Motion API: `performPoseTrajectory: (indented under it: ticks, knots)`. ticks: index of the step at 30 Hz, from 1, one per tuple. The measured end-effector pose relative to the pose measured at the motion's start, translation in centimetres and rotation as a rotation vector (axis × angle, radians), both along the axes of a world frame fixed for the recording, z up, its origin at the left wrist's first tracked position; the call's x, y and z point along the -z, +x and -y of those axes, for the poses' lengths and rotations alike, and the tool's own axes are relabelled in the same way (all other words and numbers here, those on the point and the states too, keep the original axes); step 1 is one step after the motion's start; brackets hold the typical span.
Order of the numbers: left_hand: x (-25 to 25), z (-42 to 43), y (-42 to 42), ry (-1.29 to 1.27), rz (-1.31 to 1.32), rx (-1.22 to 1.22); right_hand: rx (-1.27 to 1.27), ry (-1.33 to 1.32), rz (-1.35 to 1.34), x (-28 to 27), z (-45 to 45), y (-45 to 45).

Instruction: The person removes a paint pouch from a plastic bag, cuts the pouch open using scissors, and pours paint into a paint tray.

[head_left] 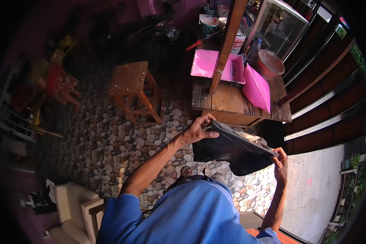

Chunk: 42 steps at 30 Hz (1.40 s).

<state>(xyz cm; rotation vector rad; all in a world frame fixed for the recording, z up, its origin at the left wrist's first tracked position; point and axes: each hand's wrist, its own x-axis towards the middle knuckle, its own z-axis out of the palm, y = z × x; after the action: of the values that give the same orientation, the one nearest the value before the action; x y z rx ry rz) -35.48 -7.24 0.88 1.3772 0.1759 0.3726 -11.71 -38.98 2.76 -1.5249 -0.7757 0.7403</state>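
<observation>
A black plastic bag (pixel 236 147) is stretched between my two hands in front of my body, its upper edge pulled taut and its lower part hanging loose. My left hand (pixel 199 131) pinches one top corner between thumb and fingers. At the opposite corner, my right hand (pixel 280 162) is closed on the edge, lower and further right. Light falls on the folds along the bag's upper edge. Just beyond it stands a wooden table (pixel 232 99), with a pink plastic bag (pixel 257 90) near its front edge.
On the table are a pink paint tray (pixel 233 68), a reddish bucket (pixel 269 64) and several paint cans; a wooden post (pixel 227 44) rises before them. A wooden stool (pixel 130 75) stands left on the pebble-patterned floor (pixel 105 138). An armchair (pixel 75 203) is lower left; a person (pixel 61 83) sits far left.
</observation>
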Motion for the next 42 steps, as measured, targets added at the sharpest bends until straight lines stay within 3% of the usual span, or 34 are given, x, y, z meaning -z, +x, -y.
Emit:
performPoseTrajectory:
  ticks: [3,5,7,9,10,13,15,17,21,23,26,27,29,33,35,37,39,41,42]
  knots:
    - [0.4,-2.9,-0.1,0.053,-0.123,0.094,0.076,0.147,-0.024,-2.5,-6.3,1.7]
    - [1.8,-4.4,-0.7,-0.047,-0.231,-0.09,0.007,0.255,-0.012,-5.1,-10.5,-1.2]
    - [1.6,-4.6,-2.0,-0.197,-0.32,-0.176,-0.1,-0.054,-0.31,3.1,-11.4,1.8]
    - [2.2,-5.1,-3.1,-0.326,-0.414,-0.329,-0.217,-0.184,-0.374,7.1,-14.3,0.4]
    - [2.8,-5.7,-3.8,-0.222,-0.488,-0.4,-0.193,-0.145,-0.387,8.6,-15.4,-0.1]
    - [4.8,-6.9,-7.4,-0.023,-0.271,-0.612,-0.171,-0.077,-0.52,8.4,-18.1,-2.0]
    - [6.7,-6.1,-9.9,0.047,-0.392,-0.739,-0.173,-0.091,-0.57,8.3,-20.0,-2.4]
    - [6.9,-4.8,-11.6,-0.15,-0.511,-0.733,-0.214,-0.088,-0.481,9.3,-22.1,-2.8]
    - [12.1,-3.7,-14.2,-0.331,-0.547,-1.062,-0.309,-0.114,-0.379,8.2,-26.2,-6.1]
    - [10.6,-3.4,-15.3,-0.407,-0.568,-1.186,-0.382,-0.104,-0.385,10.0,-28.4,-7.6]
    - [11.8,-4.9,-19.6,-0.365,-0.483,-1.242,-0.437,-0.078,-0.202,8.5,-31.9,-11.4]
    - [8.1,-5.5,-20.0,-0.423,-0.35,-1.323,-0.452,-0.076,-0.193,6.8,-33.2,-12.6]
    - [5.8,-8.1,-23.7,-0.365,-0.155,-1.335,-0.433,-0.204,-0.422,2.9,-35.6,-15.2]
    - [-0.1,-12.9,-30.4,-0.12,0.042,-1.308,-0.455,-0.029,-0.434,-2.4,-41.2,-21.8]
    - [-1.6,-14.4,-34.5,-0.108,-0.041,-1.158,-0.513,0.005,-0.558,-3.0,-44.7,-25.1]
    - [-0.8,-16.7,-38.7,-0.135,-0.073,-1.147,-0.407,-0.03,-0.535,-4.0,-47.6,-28.6]
    - [-2.5,-18.3,-42.3,-0.147,-0.076,-1.227,-0.549,0.055,-0.431,-4.2,-50.5,-30.4]
    - [-3.0,-20.3,-46.5,-0.148,-0.004,-1.22,-0.638,0.212,-0.503,-3.4,-53.5,-32.3]
    - [-3.6,-21.4,-48.0,-0.256,0.009,-1.208,-0.859,0.199,-0.528,-4.4,-55.9,-33.5]
